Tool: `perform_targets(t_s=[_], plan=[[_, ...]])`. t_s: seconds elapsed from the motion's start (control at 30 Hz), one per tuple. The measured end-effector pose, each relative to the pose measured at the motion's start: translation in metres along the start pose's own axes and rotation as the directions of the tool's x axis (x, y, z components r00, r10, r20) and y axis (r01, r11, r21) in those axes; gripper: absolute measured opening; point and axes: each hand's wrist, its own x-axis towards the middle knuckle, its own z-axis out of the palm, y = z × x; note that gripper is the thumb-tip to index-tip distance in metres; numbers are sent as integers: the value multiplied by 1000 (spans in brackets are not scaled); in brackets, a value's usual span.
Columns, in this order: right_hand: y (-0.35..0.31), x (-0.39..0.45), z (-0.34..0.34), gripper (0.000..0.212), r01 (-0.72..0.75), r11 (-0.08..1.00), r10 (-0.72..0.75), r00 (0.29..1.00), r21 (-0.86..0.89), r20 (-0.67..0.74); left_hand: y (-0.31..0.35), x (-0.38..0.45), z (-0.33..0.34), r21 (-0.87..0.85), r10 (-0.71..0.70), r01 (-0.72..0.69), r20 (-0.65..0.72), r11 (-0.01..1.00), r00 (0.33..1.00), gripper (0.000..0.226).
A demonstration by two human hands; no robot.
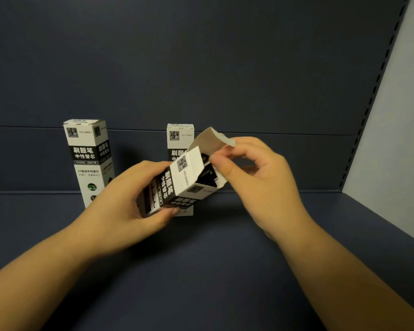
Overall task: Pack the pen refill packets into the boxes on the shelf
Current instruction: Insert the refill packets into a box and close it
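The dark shelf (225, 271) carried two upright boxes: one stood at about ten o'clock from the hands (87, 161), the other (180, 137) stood half hidden at twelve o'clock behind them. Above the shelf the left hand (120, 199) gripped a third box (175, 185), tilted, with its long axis running from seven o'clock up to one o'clock and its open mouth toward the right hand (256, 180). That hand's fingers (221, 164) pinched the raised top flap (209, 142) at the mouth. Dark contents showed inside; whether they were refill packets I couldn't tell. Closing likely meant folding the flap down toward seven o'clock.
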Motion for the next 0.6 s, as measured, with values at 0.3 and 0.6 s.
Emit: perform_targets(t_s=[0.3, 0.6], plan=[[-2, -1, 0, 14, 59, 995, -58, 998, -85, 10, 2, 1, 0, 14, 2, -2, 19, 1000, 1000, 68], [0, -4, 2, 19, 10, 994, 8, 986, -109, 166, 3, 0, -1, 7, 12, -12, 24, 1000, 1000, 67]])
